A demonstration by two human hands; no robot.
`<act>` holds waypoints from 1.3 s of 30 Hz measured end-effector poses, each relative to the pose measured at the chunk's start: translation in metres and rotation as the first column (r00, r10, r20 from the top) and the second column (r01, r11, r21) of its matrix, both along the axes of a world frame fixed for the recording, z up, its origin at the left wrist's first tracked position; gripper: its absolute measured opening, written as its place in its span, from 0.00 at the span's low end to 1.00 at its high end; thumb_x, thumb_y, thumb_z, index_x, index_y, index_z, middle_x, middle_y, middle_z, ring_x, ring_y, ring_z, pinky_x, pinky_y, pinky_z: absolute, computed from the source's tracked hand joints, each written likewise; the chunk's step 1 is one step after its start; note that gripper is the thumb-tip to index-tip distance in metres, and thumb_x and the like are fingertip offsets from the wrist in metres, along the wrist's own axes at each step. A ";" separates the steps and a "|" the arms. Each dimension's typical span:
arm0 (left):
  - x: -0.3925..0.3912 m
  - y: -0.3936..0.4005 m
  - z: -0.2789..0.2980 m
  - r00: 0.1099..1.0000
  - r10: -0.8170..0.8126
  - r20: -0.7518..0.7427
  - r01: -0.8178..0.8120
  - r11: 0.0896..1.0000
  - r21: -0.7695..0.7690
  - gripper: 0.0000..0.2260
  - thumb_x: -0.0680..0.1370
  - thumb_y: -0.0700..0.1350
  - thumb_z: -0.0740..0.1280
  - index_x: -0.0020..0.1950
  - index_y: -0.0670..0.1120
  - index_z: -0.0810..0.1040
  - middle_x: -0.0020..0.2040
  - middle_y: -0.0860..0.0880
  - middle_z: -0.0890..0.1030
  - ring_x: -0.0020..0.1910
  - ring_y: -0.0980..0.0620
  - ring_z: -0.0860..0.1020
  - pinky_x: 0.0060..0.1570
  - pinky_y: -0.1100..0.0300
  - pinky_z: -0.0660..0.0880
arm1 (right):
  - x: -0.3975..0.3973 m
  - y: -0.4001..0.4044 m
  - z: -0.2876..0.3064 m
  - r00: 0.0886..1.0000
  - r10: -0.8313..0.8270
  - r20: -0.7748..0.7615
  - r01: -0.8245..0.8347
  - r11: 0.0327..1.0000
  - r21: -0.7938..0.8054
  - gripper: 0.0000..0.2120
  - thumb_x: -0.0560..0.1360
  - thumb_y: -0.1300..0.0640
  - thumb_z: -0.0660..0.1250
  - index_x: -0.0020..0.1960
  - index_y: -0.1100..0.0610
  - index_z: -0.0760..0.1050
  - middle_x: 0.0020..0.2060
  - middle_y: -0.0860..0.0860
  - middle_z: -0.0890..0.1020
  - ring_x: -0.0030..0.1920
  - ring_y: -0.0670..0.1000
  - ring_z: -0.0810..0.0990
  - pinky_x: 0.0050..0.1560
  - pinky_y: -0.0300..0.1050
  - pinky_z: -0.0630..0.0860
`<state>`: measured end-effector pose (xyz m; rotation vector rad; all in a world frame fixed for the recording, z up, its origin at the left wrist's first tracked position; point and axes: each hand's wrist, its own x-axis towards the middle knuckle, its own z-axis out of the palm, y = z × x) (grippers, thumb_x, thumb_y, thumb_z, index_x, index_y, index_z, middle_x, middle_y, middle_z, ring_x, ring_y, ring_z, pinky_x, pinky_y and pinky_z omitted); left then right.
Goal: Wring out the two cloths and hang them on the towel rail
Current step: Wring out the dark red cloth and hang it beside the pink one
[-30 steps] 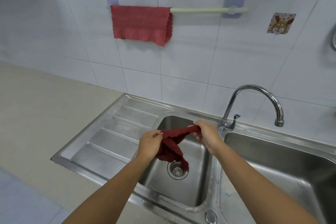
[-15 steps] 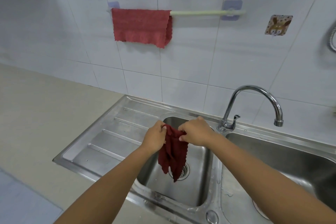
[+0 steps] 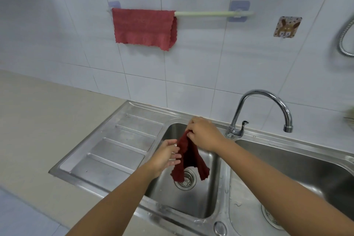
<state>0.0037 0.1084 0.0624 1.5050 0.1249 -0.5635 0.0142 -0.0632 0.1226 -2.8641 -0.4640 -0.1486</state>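
Observation:
A dark red wet cloth (image 3: 188, 156) hangs bunched over the small left sink basin (image 3: 207, 205). My right hand (image 3: 204, 133) pinches its top edge from above. My left hand (image 3: 165, 156) is lower and to the left, fingers spread, touching the cloth's side without clearly gripping it. A second, lighter red cloth (image 3: 143, 27) is draped over the left half of the pale towel rail (image 3: 212, 13) on the tiled wall. The rail's right half is bare.
A chrome tap (image 3: 265, 101) arches between the two basins, its spout over the larger right basin (image 3: 298, 161). A ribbed steel drainboard (image 3: 115, 145) lies left of the small basin. A rabbit-pattern hook (image 3: 287, 27) and a metal hose (image 3: 344, 40) are on the wall.
The cloth was stretched between both hands, then gathered together. Now my left hand has let go and dropped lower, while my right hand holds the cloth hanging.

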 end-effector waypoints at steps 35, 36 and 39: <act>0.022 -0.013 -0.032 0.917 -0.280 0.284 0.053 0.790 0.610 0.17 0.77 0.56 0.67 0.61 0.51 0.72 0.40 0.52 0.83 0.34 0.56 0.81 0.35 0.65 0.76 | 0.024 -0.008 0.039 0.942 -0.001 -0.335 0.110 0.945 0.309 0.04 0.78 0.59 0.64 0.48 0.57 0.78 0.39 0.52 0.82 0.35 0.50 0.82 0.44 0.48 0.82; 0.024 -0.015 -0.031 0.905 -0.296 0.306 0.041 0.776 0.629 0.12 0.77 0.55 0.67 0.56 0.50 0.75 0.41 0.52 0.83 0.36 0.56 0.81 0.34 0.64 0.76 | 0.023 -0.010 0.042 0.941 -0.006 -0.337 0.112 0.948 0.297 0.05 0.78 0.59 0.63 0.49 0.58 0.78 0.38 0.51 0.82 0.35 0.51 0.82 0.44 0.48 0.82; 0.026 -0.018 -0.031 0.883 -0.267 0.386 -0.050 0.764 0.643 0.07 0.79 0.48 0.63 0.44 0.47 0.78 0.40 0.48 0.83 0.36 0.52 0.82 0.42 0.52 0.81 | 0.026 -0.017 0.043 0.945 -0.054 -0.323 0.103 0.985 0.135 0.10 0.80 0.59 0.58 0.51 0.60 0.78 0.41 0.52 0.81 0.40 0.53 0.80 0.47 0.48 0.78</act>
